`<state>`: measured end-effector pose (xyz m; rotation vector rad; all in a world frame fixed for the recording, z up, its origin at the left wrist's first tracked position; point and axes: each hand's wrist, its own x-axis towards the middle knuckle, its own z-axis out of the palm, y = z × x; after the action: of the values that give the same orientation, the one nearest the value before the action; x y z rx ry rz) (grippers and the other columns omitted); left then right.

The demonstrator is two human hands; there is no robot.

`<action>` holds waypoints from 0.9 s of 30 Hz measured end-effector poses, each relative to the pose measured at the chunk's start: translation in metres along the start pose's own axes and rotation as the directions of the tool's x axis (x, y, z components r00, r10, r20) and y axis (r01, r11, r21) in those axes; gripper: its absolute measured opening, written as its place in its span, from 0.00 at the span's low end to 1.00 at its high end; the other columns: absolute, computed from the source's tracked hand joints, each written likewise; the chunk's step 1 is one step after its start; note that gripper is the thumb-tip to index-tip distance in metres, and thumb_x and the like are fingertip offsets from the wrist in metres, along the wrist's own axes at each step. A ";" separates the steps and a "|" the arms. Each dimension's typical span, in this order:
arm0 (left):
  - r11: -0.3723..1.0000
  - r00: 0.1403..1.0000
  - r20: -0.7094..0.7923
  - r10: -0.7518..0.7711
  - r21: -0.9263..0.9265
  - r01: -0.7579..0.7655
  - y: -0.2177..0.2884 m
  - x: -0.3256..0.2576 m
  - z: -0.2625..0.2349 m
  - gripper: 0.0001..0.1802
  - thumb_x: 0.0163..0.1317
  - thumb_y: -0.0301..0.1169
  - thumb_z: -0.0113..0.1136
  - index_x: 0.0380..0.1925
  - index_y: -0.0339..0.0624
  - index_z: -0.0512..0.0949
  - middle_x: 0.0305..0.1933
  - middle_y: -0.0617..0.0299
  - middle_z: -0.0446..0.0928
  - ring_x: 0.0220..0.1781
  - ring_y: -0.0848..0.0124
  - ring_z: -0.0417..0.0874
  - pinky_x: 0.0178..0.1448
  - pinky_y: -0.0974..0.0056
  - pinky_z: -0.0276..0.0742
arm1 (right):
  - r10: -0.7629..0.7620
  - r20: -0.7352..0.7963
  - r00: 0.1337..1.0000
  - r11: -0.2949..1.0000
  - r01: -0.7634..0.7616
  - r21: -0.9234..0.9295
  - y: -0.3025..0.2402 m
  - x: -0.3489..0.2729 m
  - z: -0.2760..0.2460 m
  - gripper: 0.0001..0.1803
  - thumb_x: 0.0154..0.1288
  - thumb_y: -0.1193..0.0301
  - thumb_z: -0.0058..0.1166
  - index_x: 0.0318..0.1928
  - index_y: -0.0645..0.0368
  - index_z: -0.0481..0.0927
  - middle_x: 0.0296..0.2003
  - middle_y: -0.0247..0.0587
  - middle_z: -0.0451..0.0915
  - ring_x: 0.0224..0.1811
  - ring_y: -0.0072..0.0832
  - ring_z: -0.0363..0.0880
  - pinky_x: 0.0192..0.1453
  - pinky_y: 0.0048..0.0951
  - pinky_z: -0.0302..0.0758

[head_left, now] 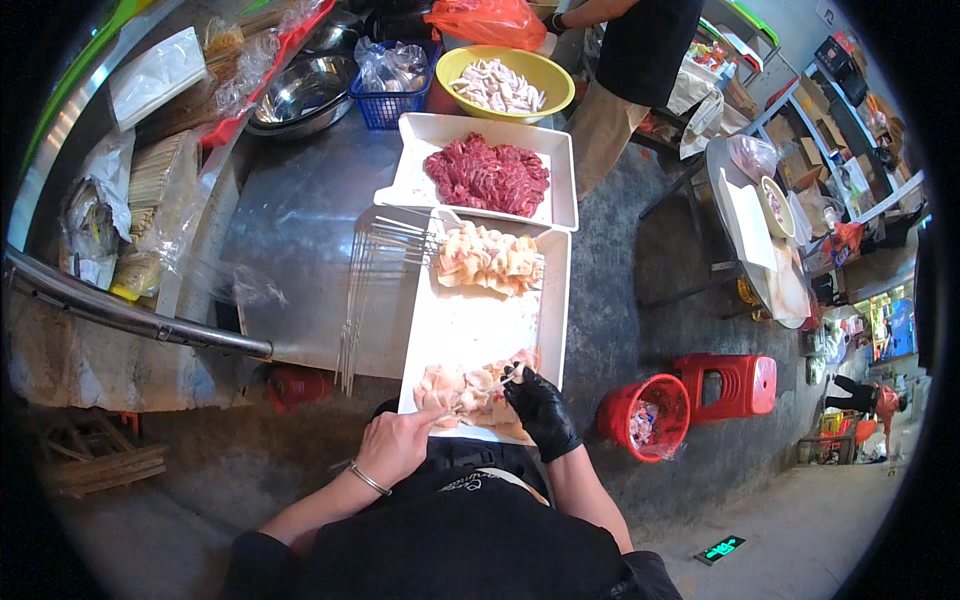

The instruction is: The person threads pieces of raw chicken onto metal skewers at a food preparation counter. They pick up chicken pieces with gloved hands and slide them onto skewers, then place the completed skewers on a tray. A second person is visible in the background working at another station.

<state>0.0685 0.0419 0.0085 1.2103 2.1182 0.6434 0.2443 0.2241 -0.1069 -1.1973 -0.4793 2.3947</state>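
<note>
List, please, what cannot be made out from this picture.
Head view:
Right hand: skin covered by black glove.
Left hand: palm hidden behind its back.
Skewers: middles hidden inside threaded meat.
Red bucket: contents too small to identify.
Co-worker: head cut off by top edge.

Loose meat pieces (443, 388) are lying at six o'clock in the near tray (470, 325), with the left hand (394, 446) at seven, the right hand (544, 412) at five; skewered pieces (485, 262) are lying at twelve. Bare skewers (354, 300) are resting on the table (295, 225) at nine. Beyond twelve, a second tray (411, 150) is holding meat (486, 176) before a bowl (560, 92). A basket (388, 110) is standing at eleven, a bucket (622, 402) at four.
</note>
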 end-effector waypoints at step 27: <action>0.987 0.994 0.102 -0.039 -0.151 0.054 -0.009 -0.013 -0.046 0.13 0.62 0.28 0.56 0.45 0.47 0.83 0.29 0.44 0.80 0.29 0.52 0.82 0.37 0.59 0.77 | -0.048 0.296 0.954 0.856 0.192 -0.480 -0.023 -0.008 0.001 0.17 0.68 0.75 0.53 0.56 0.64 0.74 0.42 0.38 0.78 0.46 0.26 0.77 0.51 0.24 0.77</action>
<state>0.0356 0.0214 0.0373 1.0829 1.9713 0.6972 0.2527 0.2398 -0.0905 -0.9816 -1.3019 2.4056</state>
